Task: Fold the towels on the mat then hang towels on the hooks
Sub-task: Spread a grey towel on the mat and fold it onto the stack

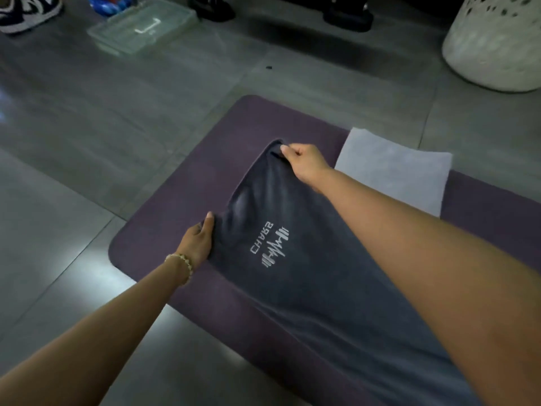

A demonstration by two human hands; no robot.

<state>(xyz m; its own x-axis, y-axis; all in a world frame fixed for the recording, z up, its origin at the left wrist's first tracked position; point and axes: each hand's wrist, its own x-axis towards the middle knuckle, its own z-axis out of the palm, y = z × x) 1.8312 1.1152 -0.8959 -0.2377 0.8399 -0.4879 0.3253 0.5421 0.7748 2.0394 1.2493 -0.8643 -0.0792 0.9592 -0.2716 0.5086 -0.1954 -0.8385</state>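
A dark grey towel (307,288) with a white logo is stretched across the purple mat (228,148) on the floor. My left hand (197,241), a bead bracelet at its wrist, pinches the towel's near-left corner. My right hand (304,162) grips the far corner, and the edge between the two hands curves taut. A light grey towel (401,174) lies folded on the mat's far right, just beyond my right forearm. No hooks are in view.
Grey floor tiles (87,142) surround the mat. A clear plastic box (140,26) and a sneaker (26,11) sit at the far left. A white perforated basket (494,45) stands at the far right. Dark furniture feet (348,16) line the back.
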